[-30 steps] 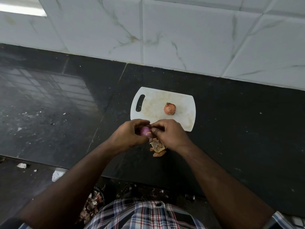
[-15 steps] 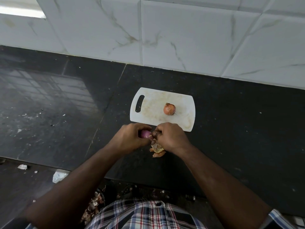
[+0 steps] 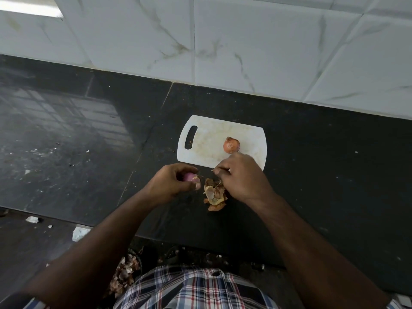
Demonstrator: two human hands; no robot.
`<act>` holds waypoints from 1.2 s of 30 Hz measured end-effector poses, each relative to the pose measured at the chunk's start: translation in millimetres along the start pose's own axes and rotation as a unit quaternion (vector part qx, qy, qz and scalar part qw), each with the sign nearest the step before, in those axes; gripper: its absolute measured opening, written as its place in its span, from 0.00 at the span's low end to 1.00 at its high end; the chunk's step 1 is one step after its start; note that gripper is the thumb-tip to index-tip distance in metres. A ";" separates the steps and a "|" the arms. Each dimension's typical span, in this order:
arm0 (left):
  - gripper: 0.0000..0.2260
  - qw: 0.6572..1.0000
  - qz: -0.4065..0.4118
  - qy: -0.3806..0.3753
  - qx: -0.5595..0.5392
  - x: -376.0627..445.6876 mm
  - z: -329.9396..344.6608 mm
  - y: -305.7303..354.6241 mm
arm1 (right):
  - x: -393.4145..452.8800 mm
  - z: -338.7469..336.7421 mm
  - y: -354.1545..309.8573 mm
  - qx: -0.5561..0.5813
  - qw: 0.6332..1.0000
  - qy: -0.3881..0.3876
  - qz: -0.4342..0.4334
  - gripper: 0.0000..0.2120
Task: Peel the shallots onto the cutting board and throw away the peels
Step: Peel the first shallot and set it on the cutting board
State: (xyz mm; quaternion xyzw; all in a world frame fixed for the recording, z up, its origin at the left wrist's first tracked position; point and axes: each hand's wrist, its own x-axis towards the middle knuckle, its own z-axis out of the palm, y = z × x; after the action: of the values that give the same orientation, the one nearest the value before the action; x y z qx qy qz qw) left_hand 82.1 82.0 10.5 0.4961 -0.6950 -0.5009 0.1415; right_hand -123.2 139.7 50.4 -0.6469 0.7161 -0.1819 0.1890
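Head view, looking down: the left hand grips a small, purple, partly peeled shallot with curled fingers and thumb, just above the black polished stone tabletop and near the front edge of the white plastic cutting board. The right hand is apart from the left one, its fingertips pinching a thin strip of dry skin over the board's near edge. Between and just below both hands lies a heap of brown papery shallot peels on the tabletop. A second, unpeeled orange-brown shallot sits on the board, right of centre, just beyond the right hand. White marble-veined wall tiles rise behind the tabletop. A checked plaid shirt fills the lower edge.
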 end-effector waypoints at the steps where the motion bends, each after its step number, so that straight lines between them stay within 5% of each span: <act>1: 0.20 1.000 -0.002 -0.003 -0.011 0.1 -0.4 0.0 | -0.2 -0.6 -1.3 0.010 1.000 0.027 -0.002 0.09; 5: 0.21 0.999 -0.008 -0.019 -0.035 0.7 -0.6 -1.0 | -4.8 11.7 0.5 -0.019 0.988 -0.145 0.043 0.26; 9: 0.29 0.999 -0.002 -0.023 -0.044 4.0 -1.5 -2.5 | 2.1 6.2 -5.7 0.083 0.991 -0.105 0.008 0.20; 12: 0.36 0.998 0.002 -0.043 -0.056 3.7 -1.8 2.1 | 4.0 10.3 -13.2 0.042 0.988 -0.139 -0.053 0.15; 21: 0.18 0.997 0.049 -0.049 -0.018 2.7 0.6 10.6 | 4.4 22.9 -6.7 -0.085 0.990 -0.053 -0.099 0.06; 25: 0.14 0.997 0.028 0.025 0.074 8.5 2.7 9.1 | -1.1 31.3 -3.1 0.005 0.996 -0.035 -0.085 0.03; 31: 0.19 0.980 -0.029 -0.078 -0.181 8.1 -6.5 -3.2 | 1.4 15.3 11.9 0.129 0.989 -0.078 -0.005 0.16; 34: 0.18 0.958 -0.021 -0.132 -0.254 6.3 -2.1 1.8 | 1.0 14.4 9.9 0.106 0.981 -0.138 -0.087 0.24; 36: 0.21 0.946 -0.026 -0.152 -0.284 6.8 -0.8 2.1 | 4.7 17.7 10.2 0.013 0.979 -0.121 -0.161 0.21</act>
State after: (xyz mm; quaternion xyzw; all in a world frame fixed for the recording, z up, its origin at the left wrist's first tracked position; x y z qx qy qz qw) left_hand 78.3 75.9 10.6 0.3710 -0.5238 -0.7507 0.1563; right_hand -123.4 135.7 29.9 -0.7685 0.5720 -0.1390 0.2508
